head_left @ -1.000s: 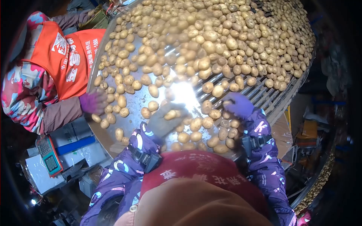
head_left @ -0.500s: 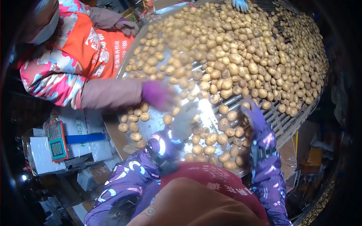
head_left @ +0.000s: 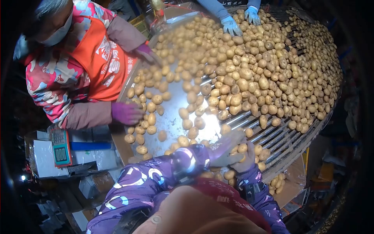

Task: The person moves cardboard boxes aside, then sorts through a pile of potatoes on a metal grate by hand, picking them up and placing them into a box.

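Observation:
Several potatoes [head_left: 242, 148] are cupped between my two gloved hands at the near edge of the sorting table. My left hand [head_left: 226, 147], in a grey and purple glove, reaches in from the left and is partly blurred; its fingers curve around the far side of the potatoes. My right hand [head_left: 246, 160] closes on them from the near right. Loose potatoes [head_left: 230, 174] lie just below my hands, partly hidden by my sleeve. More rest on the bare metal sheet [head_left: 171, 117] to the left.
A large potato heap [head_left: 265, 74] covers the far side and the slatted grate [head_left: 269, 130]. At left, a co-worker's purple-gloved hand [head_left: 127, 113] is beside potatoes. Another person's blue gloves [head_left: 231, 27] touch the heap. A scale [head_left: 61, 146] and cartons stand lower left; potatoes [head_left: 277, 183] sit in a box below right.
My hands have come together at the near edge, the left moving right and the right moving down, with potatoes between them. The co-worker's near hand has drawn back left. A second blue glove appears.

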A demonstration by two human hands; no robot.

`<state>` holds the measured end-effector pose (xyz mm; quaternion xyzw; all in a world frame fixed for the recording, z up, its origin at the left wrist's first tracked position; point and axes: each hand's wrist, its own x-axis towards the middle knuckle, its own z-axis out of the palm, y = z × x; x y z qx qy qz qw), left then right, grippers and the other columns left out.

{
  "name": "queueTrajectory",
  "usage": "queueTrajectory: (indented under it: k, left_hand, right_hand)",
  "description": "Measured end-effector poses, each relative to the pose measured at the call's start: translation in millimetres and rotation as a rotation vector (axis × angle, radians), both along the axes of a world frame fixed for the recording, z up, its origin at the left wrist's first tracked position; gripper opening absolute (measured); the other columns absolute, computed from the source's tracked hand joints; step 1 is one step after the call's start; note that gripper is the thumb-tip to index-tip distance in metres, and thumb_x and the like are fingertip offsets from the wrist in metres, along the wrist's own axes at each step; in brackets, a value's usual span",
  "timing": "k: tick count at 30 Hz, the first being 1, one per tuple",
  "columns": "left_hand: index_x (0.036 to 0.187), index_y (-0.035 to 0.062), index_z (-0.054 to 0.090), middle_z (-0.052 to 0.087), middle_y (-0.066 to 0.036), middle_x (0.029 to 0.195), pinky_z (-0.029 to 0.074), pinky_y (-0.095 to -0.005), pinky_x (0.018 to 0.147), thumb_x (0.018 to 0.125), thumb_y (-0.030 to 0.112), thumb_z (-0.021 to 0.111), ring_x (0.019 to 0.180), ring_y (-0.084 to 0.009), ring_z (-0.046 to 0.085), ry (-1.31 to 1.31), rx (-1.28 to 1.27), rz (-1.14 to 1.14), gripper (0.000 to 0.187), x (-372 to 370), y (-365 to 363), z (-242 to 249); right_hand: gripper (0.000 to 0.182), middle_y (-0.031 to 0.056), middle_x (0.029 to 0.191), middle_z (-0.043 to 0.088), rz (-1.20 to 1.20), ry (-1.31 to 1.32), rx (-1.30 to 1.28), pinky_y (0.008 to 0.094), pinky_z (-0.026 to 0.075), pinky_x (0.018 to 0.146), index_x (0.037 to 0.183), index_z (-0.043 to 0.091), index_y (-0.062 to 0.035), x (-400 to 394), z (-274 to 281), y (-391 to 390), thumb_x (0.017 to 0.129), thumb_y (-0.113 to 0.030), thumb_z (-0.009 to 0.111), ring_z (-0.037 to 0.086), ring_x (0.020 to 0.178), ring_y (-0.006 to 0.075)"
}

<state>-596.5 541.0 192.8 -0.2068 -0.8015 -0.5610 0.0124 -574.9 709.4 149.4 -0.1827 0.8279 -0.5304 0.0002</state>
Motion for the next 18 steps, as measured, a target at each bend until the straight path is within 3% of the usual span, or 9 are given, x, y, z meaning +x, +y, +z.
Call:
queueTrajectory:
  k: [3,5,6,7,9,10,13,18]
  left_hand:
    - [0.116,0.0008,0.055,0.059,-0.017,0.103,0.048,-0.0456,0.085,0.086,0.021,0.061,0.098,-0.0332,0.059,0.014,-0.062,0.006,0.037,-24,-10,4]
    - [0.125,0.0025,0.051,0.055,-0.015,0.102,0.048,-0.0433,0.089,0.095,0.029,0.055,0.1,-0.0296,0.057,-0.088,-0.334,0.066,0.04,-72,-38,-23]
    - [0.123,0.0017,0.053,0.06,-0.015,0.101,0.051,-0.0397,0.083,0.096,0.019,0.052,0.096,-0.0254,0.061,-0.614,-0.053,0.194,0.032,-91,-51,18]
    - [0.127,0.0027,0.055,0.063,-0.016,0.113,0.053,-0.0382,0.086,0.101,0.016,0.044,0.103,-0.0248,0.064,-0.57,-0.203,0.296,0.031,-114,-67,8]
    - [0.135,0.0048,0.055,0.064,-0.015,0.124,0.055,-0.0363,0.088,0.103,0.017,0.042,0.108,-0.0255,0.065,0.217,-0.826,0.446,0.037,-171,-100,-88]
    - [0.137,0.0053,0.054,0.064,-0.016,0.123,0.055,-0.0365,0.089,0.101,0.016,0.044,0.108,-0.0267,0.065,0.028,-0.894,0.375,0.038,-188,-104,-75]
    - [0.139,0.0067,0.054,0.065,-0.016,0.122,0.056,-0.0373,0.09,0.098,0.014,0.049,0.107,-0.0297,0.066,-0.438,-1.064,0.184,0.042,-217,-105,-41]
    - [0.133,0.0083,0.058,0.066,-0.016,0.117,0.055,-0.0396,0.088,0.094,0.013,0.053,0.104,-0.0317,0.066,-0.385,-1.116,0.133,0.04,-218,-112,-63]
  right_hand:
    - [0.048,0.0078,0.119,0.066,-0.032,0.081,0.293,0.0409,0.052,0.089,0.133,0.059,-0.0097,-1,-4,14,0.089,-0.031,0.064,0.063,0.11,0.0264]
    - [0.043,0.0054,0.119,0.066,-0.03,0.149,0.459,0.0423,0.05,0.089,0.132,0.061,-0.0143,0,-4,22,0.094,-0.034,0.058,0.062,0.111,0.0267]
    - [0.041,0.0043,0.118,0.066,-0.017,0.196,0.525,0.0424,0.05,0.088,0.131,0.062,-0.0161,-1,-3,26,0.096,-0.036,0.056,0.062,0.11,0.0267]
    - [0.041,0.0033,0.117,0.066,0.021,0.268,0.559,0.0417,0.05,0.086,0.132,0.061,-0.0169,-3,2,29,0.096,-0.036,0.055,0.063,0.106,0.0266]
    - [0.037,0.0007,0.116,0.064,0.034,0.642,0.888,0.0409,0.05,0.082,0.129,0.06,-0.0187,-3,11,21,0.095,-0.034,0.057,0.063,0.102,0.0255]
    - [0.035,-0.0006,0.115,0.064,0.006,0.845,1.03,0.0406,0.05,0.081,0.128,0.059,-0.0196,-3,15,17,0.095,-0.032,0.057,0.064,0.101,0.025]
    - [0.027,-0.0007,0.114,0.061,0.118,0.873,0.888,0.0427,0.051,0.082,0.12,0.06,-0.0193,-10,41,21,0.095,-0.031,0.058,0.063,0.101,0.0256]
    - [0.031,0.002,0.119,0.059,0.119,0.912,0.795,0.0448,0.05,0.089,0.121,0.058,-0.0203,-16,42,20,0.092,-0.032,0.061,0.06,0.108,0.0276]
